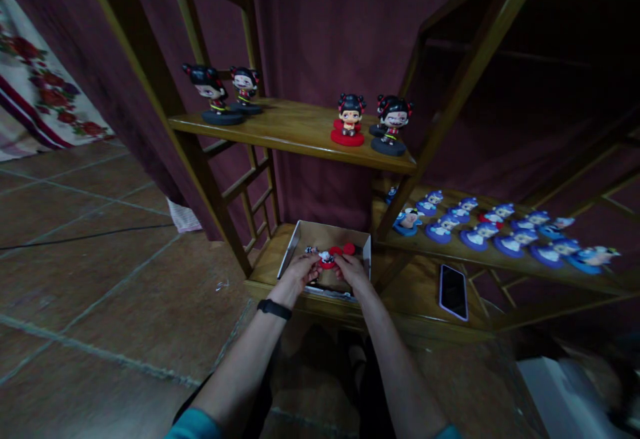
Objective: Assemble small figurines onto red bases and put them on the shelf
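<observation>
Both hands are inside a shallow open cardboard box (296, 244) on the bottom shelf. Between them is a small figurine (327, 256) on a red round base. My left hand (302, 271), with a black band on the wrist, closes its fingers on the figurine's left side. My right hand (351, 270) grips it from the right. Behind the fingers lie red round pieces (349, 248) in the box. Another small figure (311, 250) lies left of the held one. The fingertips are partly hidden by the hands, and the figurine's details are too small to make out.
Big-headed dark-haired figurines (395, 122) and one on a red base (349, 119) stand on the upper shelf (295, 126). Several blue and purple figurines (479, 234) fill the right shelf. A phone (453, 291) lies below them. A wooden post (200, 179) rises left of the box.
</observation>
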Demonstrator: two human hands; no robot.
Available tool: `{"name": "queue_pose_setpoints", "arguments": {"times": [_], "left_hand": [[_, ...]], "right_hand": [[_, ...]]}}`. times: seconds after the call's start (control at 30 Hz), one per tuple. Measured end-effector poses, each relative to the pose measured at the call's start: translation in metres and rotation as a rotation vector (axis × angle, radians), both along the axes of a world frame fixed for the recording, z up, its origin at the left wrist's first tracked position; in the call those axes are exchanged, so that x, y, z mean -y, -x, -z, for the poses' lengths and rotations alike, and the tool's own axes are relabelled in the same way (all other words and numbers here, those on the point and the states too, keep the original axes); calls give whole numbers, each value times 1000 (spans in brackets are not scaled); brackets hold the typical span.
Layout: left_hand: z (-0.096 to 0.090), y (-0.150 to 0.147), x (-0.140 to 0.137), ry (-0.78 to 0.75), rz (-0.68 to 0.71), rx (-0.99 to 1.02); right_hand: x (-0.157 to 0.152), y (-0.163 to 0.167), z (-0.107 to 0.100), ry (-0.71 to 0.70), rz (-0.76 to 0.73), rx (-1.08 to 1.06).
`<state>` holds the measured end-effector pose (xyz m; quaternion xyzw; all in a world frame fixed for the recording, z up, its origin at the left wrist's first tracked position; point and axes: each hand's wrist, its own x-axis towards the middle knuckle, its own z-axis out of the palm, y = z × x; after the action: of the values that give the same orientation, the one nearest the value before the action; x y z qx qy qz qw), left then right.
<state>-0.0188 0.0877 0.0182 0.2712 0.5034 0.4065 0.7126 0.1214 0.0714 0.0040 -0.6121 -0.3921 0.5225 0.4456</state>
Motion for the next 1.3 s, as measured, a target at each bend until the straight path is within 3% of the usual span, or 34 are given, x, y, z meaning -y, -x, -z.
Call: {"name": "queue_pose_setpoints", "arguments": {"times": [0.27, 0.8, 1.03, 1.3], "left_hand": [[1, 2, -1, 5, -5, 84], [-1, 2, 1, 40, -65, 158], [4, 2, -2, 34, -44, 159], [0, 2, 1, 41, -48, 156]], "right_hand": [[2, 0, -7, 44, 12, -27], [1, 3, 4, -11, 33, -25], [3, 6, -1, -89, 42, -266], [9, 6, -10, -80, 78, -468]]}}
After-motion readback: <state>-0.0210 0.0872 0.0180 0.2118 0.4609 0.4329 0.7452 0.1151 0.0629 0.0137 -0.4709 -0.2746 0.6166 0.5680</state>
